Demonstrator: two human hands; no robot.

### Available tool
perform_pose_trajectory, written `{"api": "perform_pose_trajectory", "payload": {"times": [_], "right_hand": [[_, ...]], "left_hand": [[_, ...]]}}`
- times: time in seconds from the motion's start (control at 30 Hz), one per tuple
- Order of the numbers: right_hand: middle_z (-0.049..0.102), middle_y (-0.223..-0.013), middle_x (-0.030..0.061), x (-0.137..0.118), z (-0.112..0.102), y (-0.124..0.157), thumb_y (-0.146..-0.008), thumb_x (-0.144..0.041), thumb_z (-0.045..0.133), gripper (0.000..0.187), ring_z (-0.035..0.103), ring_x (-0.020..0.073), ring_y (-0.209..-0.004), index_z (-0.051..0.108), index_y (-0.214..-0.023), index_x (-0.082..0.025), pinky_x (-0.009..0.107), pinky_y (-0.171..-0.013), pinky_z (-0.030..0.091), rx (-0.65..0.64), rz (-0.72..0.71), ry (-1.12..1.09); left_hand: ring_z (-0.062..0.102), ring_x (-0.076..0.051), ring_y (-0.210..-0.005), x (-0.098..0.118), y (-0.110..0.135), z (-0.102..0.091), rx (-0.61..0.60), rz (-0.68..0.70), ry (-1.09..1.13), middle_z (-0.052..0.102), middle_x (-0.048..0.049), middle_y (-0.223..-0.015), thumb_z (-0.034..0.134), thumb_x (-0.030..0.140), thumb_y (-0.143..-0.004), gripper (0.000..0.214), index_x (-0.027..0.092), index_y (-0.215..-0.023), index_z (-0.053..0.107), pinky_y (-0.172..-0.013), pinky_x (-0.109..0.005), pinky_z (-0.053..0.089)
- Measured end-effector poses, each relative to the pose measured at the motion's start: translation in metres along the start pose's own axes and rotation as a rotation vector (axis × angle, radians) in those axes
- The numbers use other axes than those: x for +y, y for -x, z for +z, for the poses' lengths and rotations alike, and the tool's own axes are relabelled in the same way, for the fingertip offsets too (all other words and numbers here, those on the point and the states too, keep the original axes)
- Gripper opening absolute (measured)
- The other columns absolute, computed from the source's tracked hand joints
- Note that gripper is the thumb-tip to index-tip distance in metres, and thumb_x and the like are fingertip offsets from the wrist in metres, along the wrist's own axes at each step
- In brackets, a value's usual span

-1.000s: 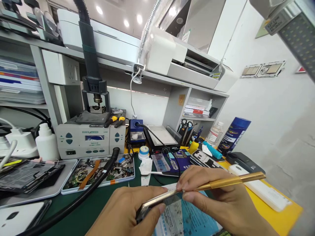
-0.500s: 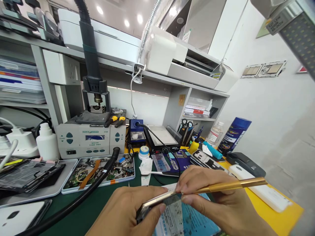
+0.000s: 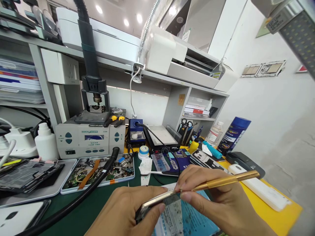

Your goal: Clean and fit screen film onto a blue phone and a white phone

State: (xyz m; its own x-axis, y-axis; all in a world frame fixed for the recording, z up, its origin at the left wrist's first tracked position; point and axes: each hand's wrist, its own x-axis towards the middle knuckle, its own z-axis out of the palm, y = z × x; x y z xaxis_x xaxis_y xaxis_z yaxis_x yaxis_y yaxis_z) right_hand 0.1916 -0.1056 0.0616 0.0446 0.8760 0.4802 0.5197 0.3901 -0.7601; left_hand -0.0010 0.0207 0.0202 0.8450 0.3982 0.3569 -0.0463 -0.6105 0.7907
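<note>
My left hand (image 3: 130,208) is closed around a phone (image 3: 157,199), gripping it by its two faces with a metal-coloured side edge turned up. In my right hand (image 3: 209,193) is a slim tool with a gold handle (image 3: 226,181), pinched between thumb and fingers and slanting up to the right. Its tip meets the phone's edge close to my fingertips, which hide the tip's shape. Under both hands lies a blue and white printed sheet (image 3: 197,218), stained with dark spots.
A tray of small electronic parts (image 3: 98,188) sits left, crossed by a thick black hose (image 3: 81,196). Behind stand a hot-air station (image 3: 91,141) and a soldering iron stand (image 3: 137,131). A brush (image 3: 159,173) lies ahead of my hands; a spray can (image 3: 235,136) stands right.
The far end of the gold tool has shifted slightly left and upward in my right hand. My left hand keeps the phone in nearly the same place.
</note>
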Motion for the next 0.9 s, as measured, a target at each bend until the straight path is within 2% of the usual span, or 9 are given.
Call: {"api": "perform_pose_trajectory", "payload": {"times": [0.13,0.27,0.4,0.53,0.7,0.9], "right_hand": [[0.073,-0.089,0.0024,-0.0013,0.0002,-0.0005,-0.095,-0.014,0.070,0.014,0.069,0.0221,-0.085,0.074,-0.097,-0.028,0.038,-0.074,0.055,0.015,0.041,-0.002],[0.073,-0.088,0.0036,-0.0024,-0.0003,-0.0004,-0.096,-0.019,0.069,0.008,0.069,0.0225,-0.085,0.073,-0.094,-0.025,0.037,-0.074,0.054,0.017,0.081,0.021],[0.073,-0.090,0.0038,-0.0024,-0.0007,0.0007,-0.096,-0.020,0.069,0.006,0.069,0.0224,-0.086,0.072,-0.094,-0.024,0.037,-0.075,0.054,0.016,0.095,0.034],[0.073,-0.090,0.0043,-0.0029,-0.0014,0.0017,-0.096,-0.021,0.069,0.005,0.069,0.0232,-0.087,0.072,-0.094,-0.025,0.037,-0.076,0.054,0.020,0.107,0.037],[0.073,-0.089,0.0037,-0.0009,-0.0036,0.0004,-0.096,-0.024,0.069,0.006,0.068,0.0225,-0.085,0.073,-0.092,-0.025,0.037,-0.076,0.055,0.030,0.126,0.033],[0.073,-0.089,0.0024,0.0039,-0.0056,-0.0011,-0.093,-0.028,0.075,0.003,0.068,0.0206,-0.084,0.076,-0.091,-0.026,0.033,-0.074,0.054,0.068,0.183,-0.011]], "left_hand": [[0.068,-0.016,-0.070,-0.0001,-0.0007,-0.0002,-0.011,-0.005,0.006,0.077,0.0036,-0.086,0.055,0.030,-0.100,0.030,0.034,-0.120,0.077,-0.077,-0.019,0.057],[0.070,-0.014,-0.075,-0.0015,0.0002,0.0008,-0.003,-0.004,0.026,0.079,0.0048,-0.097,0.055,0.028,-0.099,0.030,0.036,-0.119,0.077,-0.079,-0.016,0.056],[0.069,-0.014,-0.071,-0.0017,0.0015,0.0006,0.006,0.003,0.008,0.079,0.0049,-0.091,0.056,0.028,-0.099,0.029,0.034,-0.117,0.078,-0.078,-0.016,0.056],[0.069,-0.015,-0.069,-0.0004,0.0012,-0.0001,0.038,0.017,-0.012,0.079,0.0042,-0.088,0.058,0.027,-0.097,0.027,0.033,-0.112,0.079,-0.072,-0.016,0.056],[0.066,-0.016,-0.060,0.0014,-0.0001,-0.0006,0.051,0.027,-0.053,0.077,0.0025,-0.076,0.057,0.031,-0.096,0.026,0.031,-0.107,0.080,-0.065,-0.018,0.056],[0.065,-0.016,-0.058,0.0039,-0.0004,-0.0013,0.044,0.026,-0.075,0.075,0.0017,-0.073,0.054,0.031,-0.097,0.026,0.029,-0.097,0.080,-0.065,-0.020,0.056]]}}
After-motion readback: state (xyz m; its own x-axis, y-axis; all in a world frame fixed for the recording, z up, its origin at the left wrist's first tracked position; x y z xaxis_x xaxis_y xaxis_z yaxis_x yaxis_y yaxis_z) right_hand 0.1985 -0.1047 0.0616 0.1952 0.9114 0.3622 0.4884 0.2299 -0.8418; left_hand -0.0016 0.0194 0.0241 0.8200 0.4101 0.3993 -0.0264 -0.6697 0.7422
